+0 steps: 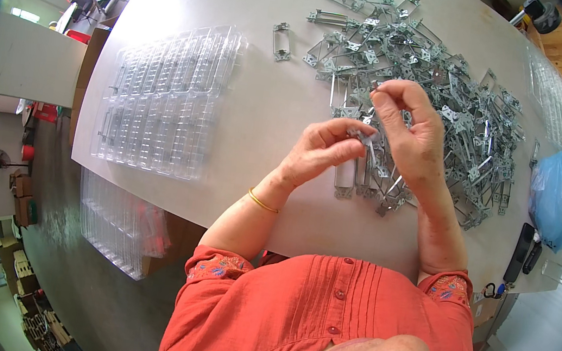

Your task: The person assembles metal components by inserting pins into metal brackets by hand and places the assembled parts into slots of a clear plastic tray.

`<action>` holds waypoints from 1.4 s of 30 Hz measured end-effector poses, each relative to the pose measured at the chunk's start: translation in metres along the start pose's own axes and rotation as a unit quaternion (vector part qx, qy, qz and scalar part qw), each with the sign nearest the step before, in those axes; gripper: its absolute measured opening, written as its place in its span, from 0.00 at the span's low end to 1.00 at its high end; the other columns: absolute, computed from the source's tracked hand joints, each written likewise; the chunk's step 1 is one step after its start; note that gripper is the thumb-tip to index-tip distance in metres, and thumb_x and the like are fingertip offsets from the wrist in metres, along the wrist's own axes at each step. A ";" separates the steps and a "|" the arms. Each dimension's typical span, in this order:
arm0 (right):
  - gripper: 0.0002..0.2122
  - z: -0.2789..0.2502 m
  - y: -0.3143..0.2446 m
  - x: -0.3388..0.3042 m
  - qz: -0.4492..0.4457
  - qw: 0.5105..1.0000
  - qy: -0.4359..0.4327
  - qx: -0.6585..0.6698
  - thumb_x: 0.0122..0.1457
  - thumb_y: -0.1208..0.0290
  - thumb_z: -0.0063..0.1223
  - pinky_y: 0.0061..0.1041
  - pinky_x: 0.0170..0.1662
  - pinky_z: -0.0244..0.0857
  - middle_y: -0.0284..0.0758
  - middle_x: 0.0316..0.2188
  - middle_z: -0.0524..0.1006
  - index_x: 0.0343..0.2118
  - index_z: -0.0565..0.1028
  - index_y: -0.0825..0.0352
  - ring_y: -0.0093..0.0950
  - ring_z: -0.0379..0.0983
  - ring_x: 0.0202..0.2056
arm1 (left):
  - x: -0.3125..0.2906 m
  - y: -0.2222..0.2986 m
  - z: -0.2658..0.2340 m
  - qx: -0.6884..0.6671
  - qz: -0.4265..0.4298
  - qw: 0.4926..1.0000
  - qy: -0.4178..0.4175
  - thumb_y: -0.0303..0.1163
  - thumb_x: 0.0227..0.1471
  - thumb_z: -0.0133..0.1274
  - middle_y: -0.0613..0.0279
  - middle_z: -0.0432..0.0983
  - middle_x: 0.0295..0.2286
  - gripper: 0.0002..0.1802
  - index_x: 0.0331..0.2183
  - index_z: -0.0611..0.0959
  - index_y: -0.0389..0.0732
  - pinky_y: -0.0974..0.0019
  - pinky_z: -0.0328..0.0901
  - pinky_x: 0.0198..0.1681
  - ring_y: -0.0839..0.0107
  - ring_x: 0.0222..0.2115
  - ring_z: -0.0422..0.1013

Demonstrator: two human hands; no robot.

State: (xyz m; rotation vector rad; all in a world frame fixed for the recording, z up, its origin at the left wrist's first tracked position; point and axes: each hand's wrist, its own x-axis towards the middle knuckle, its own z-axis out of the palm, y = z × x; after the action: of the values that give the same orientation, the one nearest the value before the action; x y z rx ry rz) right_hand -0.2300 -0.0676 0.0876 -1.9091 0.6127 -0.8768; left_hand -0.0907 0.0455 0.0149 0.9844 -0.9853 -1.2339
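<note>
My left hand [323,149] pinches a small metal bracket [369,140] between thumb and fingers, over the near left edge of a large pile of brackets. Just right of it and slightly higher, my right hand [414,133] is closed in a pinch at thumb and fingertip. A tiny dark bit shows at those fingertips, too small to name. The pile of silvery metal brackets [467,133], long frames with flat punched ends, spreads across the table beyond and to the right of both hands. One loose bracket [281,42] lies apart, left of the pile.
Clear plastic compartment trays [163,100] are stacked on the white table [263,95] at left, with more clear trays [119,221] below the edge. Another clear tray [555,91] lies far right. A blue plastic bag [557,194] and a black-handled tool [518,253] sit at the right edge.
</note>
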 end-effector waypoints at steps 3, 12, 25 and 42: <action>0.04 -0.004 -0.002 0.000 0.022 0.999 0.009 0.044 0.63 0.73 0.56 0.16 0.29 0.61 0.26 0.25 0.75 0.37 0.77 0.66 0.13 0.65 0.26 | 0.003 0.005 -0.009 -0.122 -0.013 0.991 0.051 0.40 0.63 0.45 0.60 0.77 0.31 0.22 0.50 0.77 0.32 0.78 0.52 0.19 0.80 0.16 0.58; 0.04 0.001 -0.001 -0.007 0.016 0.993 -0.049 -0.104 0.59 0.74 0.58 0.25 0.28 0.65 0.33 0.27 0.74 0.37 0.78 0.64 0.25 0.71 0.25 | 0.006 -0.001 -0.020 -0.235 0.025 0.969 0.076 0.42 0.64 0.44 0.55 0.77 0.31 0.21 0.48 0.74 0.33 0.76 0.54 0.18 0.77 0.17 0.62; 0.04 -0.001 -0.006 -0.006 0.017 0.990 -0.063 -0.122 0.59 0.75 0.55 0.29 0.32 0.68 0.37 0.30 0.76 0.36 0.77 0.66 0.33 0.76 0.29 | 0.007 -0.007 -0.023 -0.200 0.053 0.976 0.062 0.38 0.64 0.47 0.54 0.77 0.31 0.16 0.46 0.75 0.36 0.78 0.53 0.19 0.81 0.17 0.59; 0.09 -0.006 0.017 0.006 0.235 0.929 -0.203 0.202 0.67 0.68 0.48 0.17 0.32 0.63 0.27 0.27 0.76 0.39 0.76 0.69 0.14 0.67 0.27 | 0.002 0.003 -0.014 -0.105 0.029 0.993 0.044 0.38 0.54 0.60 0.54 0.78 0.32 0.22 0.45 0.73 0.37 0.79 0.52 0.22 0.84 0.19 0.60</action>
State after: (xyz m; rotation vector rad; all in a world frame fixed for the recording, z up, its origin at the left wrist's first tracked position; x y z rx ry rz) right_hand -0.2320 -0.0829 0.0761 -1.4198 0.5485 -0.2565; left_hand -0.0765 0.0450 0.0141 0.8327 -0.7935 -1.2087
